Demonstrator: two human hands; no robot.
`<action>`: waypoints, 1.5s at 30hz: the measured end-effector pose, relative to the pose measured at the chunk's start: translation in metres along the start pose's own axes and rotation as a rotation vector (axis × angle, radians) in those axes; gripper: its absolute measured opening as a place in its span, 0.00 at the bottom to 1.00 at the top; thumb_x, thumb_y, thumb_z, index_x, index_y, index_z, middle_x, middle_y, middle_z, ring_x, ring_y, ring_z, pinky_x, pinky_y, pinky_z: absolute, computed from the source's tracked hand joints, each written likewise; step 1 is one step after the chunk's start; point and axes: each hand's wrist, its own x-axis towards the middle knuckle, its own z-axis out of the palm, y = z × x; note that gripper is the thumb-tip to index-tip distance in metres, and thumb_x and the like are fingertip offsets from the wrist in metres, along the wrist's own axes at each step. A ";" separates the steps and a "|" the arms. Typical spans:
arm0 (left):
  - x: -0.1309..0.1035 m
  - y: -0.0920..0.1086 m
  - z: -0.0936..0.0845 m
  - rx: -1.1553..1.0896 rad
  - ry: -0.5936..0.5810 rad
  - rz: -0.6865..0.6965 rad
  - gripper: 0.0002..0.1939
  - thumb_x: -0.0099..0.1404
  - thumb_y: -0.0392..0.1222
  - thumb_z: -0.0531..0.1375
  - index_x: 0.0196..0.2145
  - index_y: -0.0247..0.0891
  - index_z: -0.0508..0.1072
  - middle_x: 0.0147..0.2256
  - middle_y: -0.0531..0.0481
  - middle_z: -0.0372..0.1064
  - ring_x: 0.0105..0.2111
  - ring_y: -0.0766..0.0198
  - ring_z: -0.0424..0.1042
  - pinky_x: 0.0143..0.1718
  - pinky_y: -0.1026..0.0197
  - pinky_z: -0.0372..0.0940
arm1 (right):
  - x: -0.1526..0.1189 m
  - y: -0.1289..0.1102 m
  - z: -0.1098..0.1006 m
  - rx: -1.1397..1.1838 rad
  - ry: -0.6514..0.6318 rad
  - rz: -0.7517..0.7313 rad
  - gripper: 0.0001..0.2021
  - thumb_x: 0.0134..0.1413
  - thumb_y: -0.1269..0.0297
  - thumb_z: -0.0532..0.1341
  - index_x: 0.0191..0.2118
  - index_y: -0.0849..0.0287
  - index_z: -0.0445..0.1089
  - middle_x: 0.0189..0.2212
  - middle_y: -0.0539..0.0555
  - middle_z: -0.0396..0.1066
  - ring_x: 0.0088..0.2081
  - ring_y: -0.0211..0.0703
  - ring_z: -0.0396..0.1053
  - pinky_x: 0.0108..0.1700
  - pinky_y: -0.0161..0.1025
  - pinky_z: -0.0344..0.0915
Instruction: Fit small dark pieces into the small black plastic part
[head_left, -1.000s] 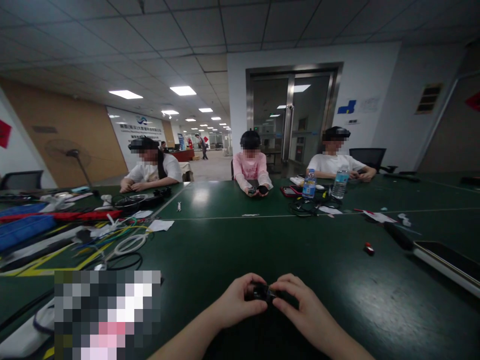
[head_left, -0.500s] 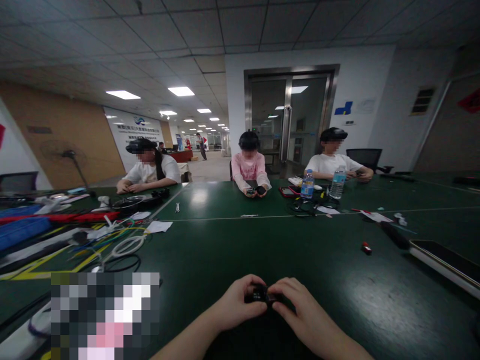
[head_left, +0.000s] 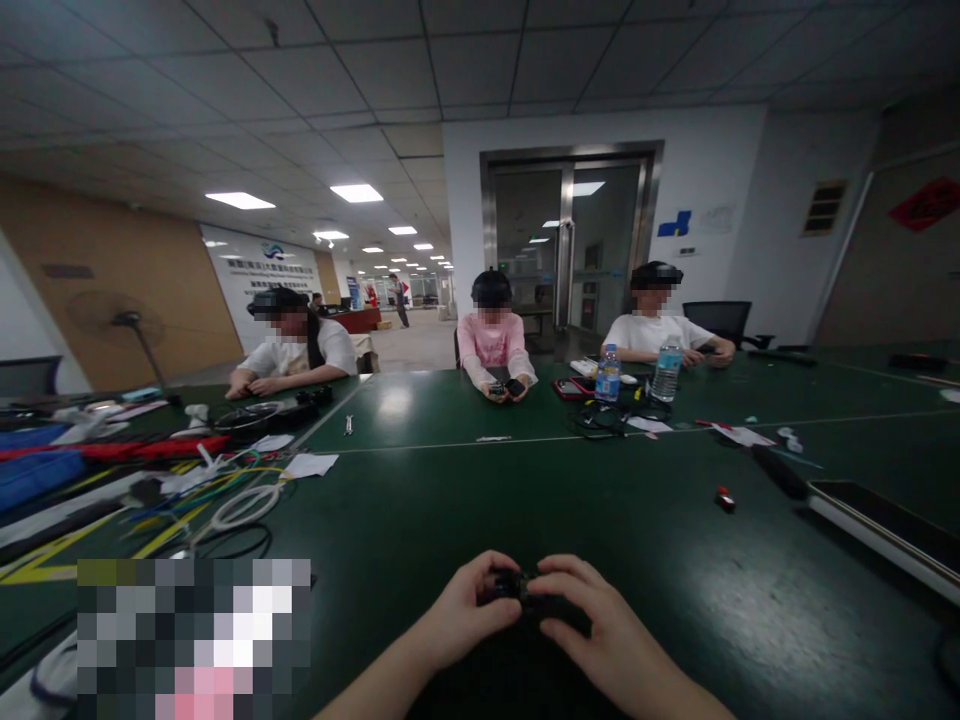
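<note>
Low in the middle of the head view, my left hand [head_left: 474,607] pinches a small black object [head_left: 508,585] between thumb and fingers. My right hand [head_left: 589,615] is closed on the right side of what looks like the same dark object, its fingers over the top and the thumb below. Both hands are just above the dark green table [head_left: 420,520]. The object's details are too dark and small to make out.
Cables [head_left: 244,507] and a white paper [head_left: 310,465] lie at left. At right are a small red-and-white item [head_left: 724,499] and a flat white-edged device [head_left: 885,530]. Bottles [head_left: 608,374] stand farther back. Three people sit across the table.
The view has shifted slightly. My right hand's fingers have moved a little on the dark object, and more of its dark right part shows between fingers and thumb.
</note>
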 end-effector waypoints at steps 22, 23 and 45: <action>-0.005 0.012 0.010 0.438 0.069 0.012 0.25 0.55 0.39 0.62 0.51 0.38 0.63 0.45 0.47 0.63 0.44 0.58 0.65 0.46 0.57 0.61 | 0.003 0.008 0.002 -0.005 -0.114 -0.059 0.11 0.55 0.71 0.53 0.41 0.51 0.68 0.42 0.51 0.67 0.46 0.42 0.66 0.50 0.39 0.61; -0.005 0.013 0.011 0.446 0.067 0.013 0.24 0.55 0.39 0.62 0.50 0.38 0.64 0.44 0.47 0.63 0.43 0.59 0.65 0.45 0.57 0.61 | 0.003 0.008 0.002 0.001 -0.118 -0.060 0.11 0.55 0.72 0.53 0.41 0.51 0.68 0.42 0.51 0.67 0.46 0.42 0.65 0.50 0.39 0.61; -0.007 0.017 0.012 0.502 0.022 0.039 0.19 0.59 0.41 0.59 0.48 0.39 0.65 0.43 0.48 0.66 0.43 0.59 0.65 0.45 0.57 0.61 | 0.002 0.008 0.001 -0.003 -0.084 -0.071 0.11 0.54 0.71 0.54 0.41 0.51 0.68 0.44 0.52 0.67 0.47 0.43 0.65 0.51 0.40 0.61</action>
